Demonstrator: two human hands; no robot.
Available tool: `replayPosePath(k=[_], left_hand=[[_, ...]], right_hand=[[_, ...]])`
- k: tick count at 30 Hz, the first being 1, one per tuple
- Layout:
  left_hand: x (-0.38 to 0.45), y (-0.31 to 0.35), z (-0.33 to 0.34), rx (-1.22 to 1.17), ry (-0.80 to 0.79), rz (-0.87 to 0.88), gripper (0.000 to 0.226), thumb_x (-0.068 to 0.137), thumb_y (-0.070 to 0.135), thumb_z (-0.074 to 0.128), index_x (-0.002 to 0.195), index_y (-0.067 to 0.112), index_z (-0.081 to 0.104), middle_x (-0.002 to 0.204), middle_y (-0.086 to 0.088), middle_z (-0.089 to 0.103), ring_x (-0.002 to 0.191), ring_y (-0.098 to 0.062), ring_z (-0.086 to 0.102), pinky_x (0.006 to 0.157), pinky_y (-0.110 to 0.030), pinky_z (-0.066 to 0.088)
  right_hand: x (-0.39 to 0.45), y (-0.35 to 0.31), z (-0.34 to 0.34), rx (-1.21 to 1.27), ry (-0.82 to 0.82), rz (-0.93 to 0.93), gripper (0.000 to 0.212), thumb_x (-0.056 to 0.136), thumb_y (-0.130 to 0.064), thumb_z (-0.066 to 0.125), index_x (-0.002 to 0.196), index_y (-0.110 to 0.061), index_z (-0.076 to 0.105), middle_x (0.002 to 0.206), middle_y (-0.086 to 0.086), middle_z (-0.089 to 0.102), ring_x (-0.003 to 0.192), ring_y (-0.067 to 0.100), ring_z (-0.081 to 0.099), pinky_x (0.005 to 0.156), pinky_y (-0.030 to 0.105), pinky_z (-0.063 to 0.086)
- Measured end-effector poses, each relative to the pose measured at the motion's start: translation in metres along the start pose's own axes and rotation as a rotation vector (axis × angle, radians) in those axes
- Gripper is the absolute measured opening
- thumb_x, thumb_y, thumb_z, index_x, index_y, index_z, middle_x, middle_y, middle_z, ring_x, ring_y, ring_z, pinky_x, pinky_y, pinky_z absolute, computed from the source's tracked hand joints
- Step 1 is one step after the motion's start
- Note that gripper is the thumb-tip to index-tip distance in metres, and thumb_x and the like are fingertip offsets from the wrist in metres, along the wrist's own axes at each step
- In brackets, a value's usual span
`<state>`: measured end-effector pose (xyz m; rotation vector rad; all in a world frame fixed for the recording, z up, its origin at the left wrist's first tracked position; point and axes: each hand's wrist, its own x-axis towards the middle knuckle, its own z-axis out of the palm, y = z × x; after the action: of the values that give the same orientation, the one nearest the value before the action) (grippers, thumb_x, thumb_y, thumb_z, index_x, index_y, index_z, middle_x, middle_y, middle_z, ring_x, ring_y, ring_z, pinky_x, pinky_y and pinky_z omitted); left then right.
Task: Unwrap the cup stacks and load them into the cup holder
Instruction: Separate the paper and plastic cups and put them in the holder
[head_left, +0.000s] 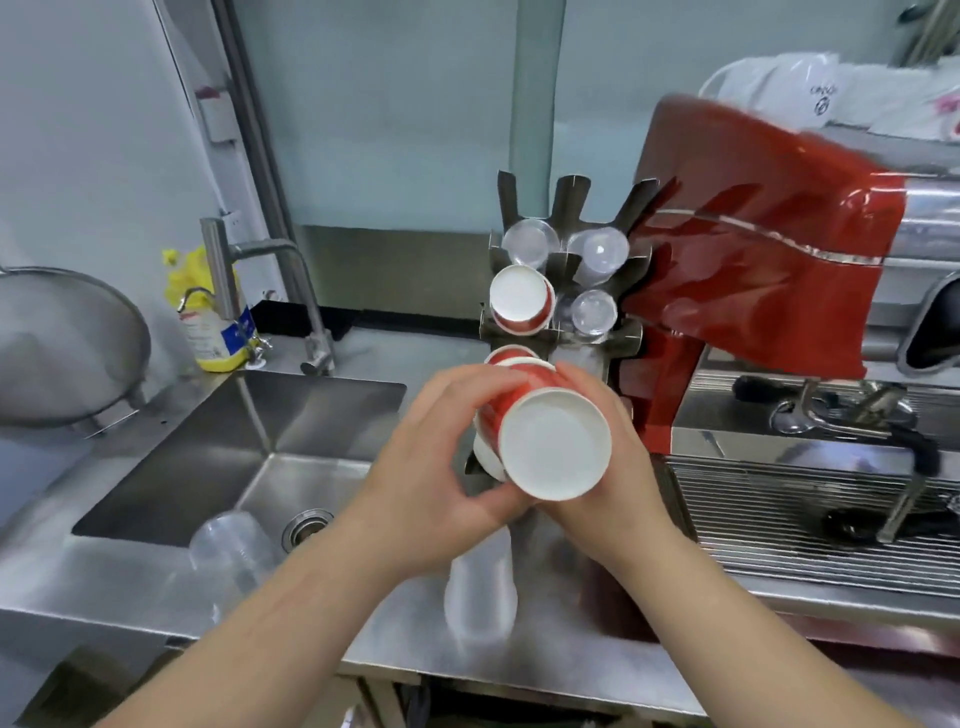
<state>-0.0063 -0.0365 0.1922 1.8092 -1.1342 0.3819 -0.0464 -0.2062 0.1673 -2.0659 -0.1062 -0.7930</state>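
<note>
A stack of red paper cups (550, 441), white bottom facing me, is held between my left hand (431, 467) and my right hand (618, 467) at the lowest front slot of the dark metal cup holder (623, 338). Higher slots hold another red cup stack (519, 301) and three stacks of clear plastic cups (597, 254). A further red cup rim (506, 356) shows just behind my fingers. A wrapped stack of clear cups (480, 587) lies on the steel counter under my wrists. Another clear cup stack (228, 545) lies at the sink's near edge.
A steel sink (234, 441) with a faucet (291, 291) is on the left, a yellow soap bottle (213, 312) and a metal strainer (62, 343) behind it. A red espresso machine (769, 291) with a drip grate (779, 509) stands at the right.
</note>
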Motion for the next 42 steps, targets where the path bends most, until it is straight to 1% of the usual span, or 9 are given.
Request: replayPosePath(k=[5,10,13,17,20,27,31,35,42], left_hand=[[0.009,-0.038,-0.007,-0.043,-0.038,0.006,0.073,0.068,0.020,0.081,0.125,0.043,0.042,0.129,0.038,0.042,0.126,-0.001,0.046,0.102,-0.019,0.041],[0.019,-0.078,-0.001,-0.132,-0.096,-0.002,0.065,0.071,0.025,0.077,0.129,0.033,0.048,0.133,0.024,0.046,0.126,-0.001,0.046,0.103,-0.015,0.039],[0.022,-0.099,0.008,-0.178,-0.137,-0.028,0.065,0.072,0.028,0.075,0.131,0.032,0.048,0.137,0.021,0.044,0.130,-0.003,0.044,0.105,-0.018,0.039],[0.024,-0.116,0.016,-0.204,-0.164,-0.055,0.070,0.071,0.024,0.078,0.131,0.038,0.044,0.138,0.020,0.043,0.132,-0.004,0.043,0.105,-0.016,0.038],[0.029,-0.124,0.021,-0.208,-0.163,-0.083,0.070,0.071,0.025,0.078,0.131,0.037,0.045,0.137,0.017,0.045,0.132,-0.003,0.043,0.106,-0.017,0.038],[0.039,-0.139,0.033,-0.157,-0.206,-0.132,0.069,0.068,0.030,0.075,0.130,0.035,0.045,0.139,0.005,0.047,0.131,0.002,0.039,0.104,-0.009,0.031],[0.044,-0.145,0.038,-0.135,-0.219,-0.132,0.068,0.067,0.035,0.072,0.129,0.036,0.045,0.138,0.004,0.046,0.132,0.005,0.037,0.103,-0.006,0.029],[0.047,-0.151,0.043,-0.105,-0.220,-0.136,0.070,0.068,0.024,0.078,0.130,0.031,0.048,0.139,0.002,0.046,0.132,0.005,0.036,0.104,-0.005,0.027],[0.049,-0.160,0.048,-0.077,-0.219,-0.132,0.070,0.070,0.022,0.079,0.130,0.035,0.045,0.139,0.001,0.045,0.132,0.008,0.035,0.105,-0.005,0.027]], right_hand=[[0.001,0.013,0.027,-0.118,0.043,0.101,0.086,0.060,-0.029,0.075,0.128,-0.060,0.032,0.136,-0.011,0.050,0.125,0.007,0.049,0.101,0.037,0.047],[0.019,0.034,0.049,-0.003,0.110,0.229,0.064,0.070,-0.051,0.074,0.128,-0.042,0.048,0.130,-0.010,0.057,0.124,0.014,0.052,0.102,0.044,0.044],[0.023,0.044,0.057,-0.114,0.140,0.271,0.070,0.066,-0.039,0.078,0.124,-0.054,0.042,0.131,-0.017,0.054,0.124,0.008,0.051,0.103,0.037,0.043],[0.023,0.061,0.063,-0.109,0.135,0.375,0.081,0.063,-0.043,0.078,0.133,-0.042,0.039,0.137,-0.013,0.051,0.127,0.008,0.048,0.106,0.043,0.041],[0.031,0.067,0.065,-0.107,0.122,0.413,0.081,0.059,-0.045,0.075,0.129,-0.050,0.036,0.138,-0.014,0.049,0.128,0.007,0.047,0.107,0.042,0.040],[0.042,0.075,0.056,-0.164,0.016,0.364,0.083,0.068,-0.023,0.082,0.119,-0.063,0.031,0.113,-0.053,0.032,0.112,-0.021,0.038,0.097,0.014,0.032],[0.048,0.082,0.055,-0.168,-0.019,0.375,0.085,0.069,-0.027,0.081,0.141,-0.032,0.035,0.132,-0.029,0.037,0.126,-0.004,0.039,0.107,0.027,0.036],[0.052,0.090,0.056,-0.159,-0.027,0.371,0.087,0.067,-0.030,0.081,0.141,-0.031,0.036,0.139,-0.014,0.043,0.128,0.001,0.042,0.107,0.031,0.039],[0.056,0.101,0.056,-0.189,-0.048,0.371,0.090,0.064,-0.026,0.082,0.141,-0.030,0.036,0.138,-0.013,0.042,0.124,0.000,0.041,0.102,0.020,0.035]])
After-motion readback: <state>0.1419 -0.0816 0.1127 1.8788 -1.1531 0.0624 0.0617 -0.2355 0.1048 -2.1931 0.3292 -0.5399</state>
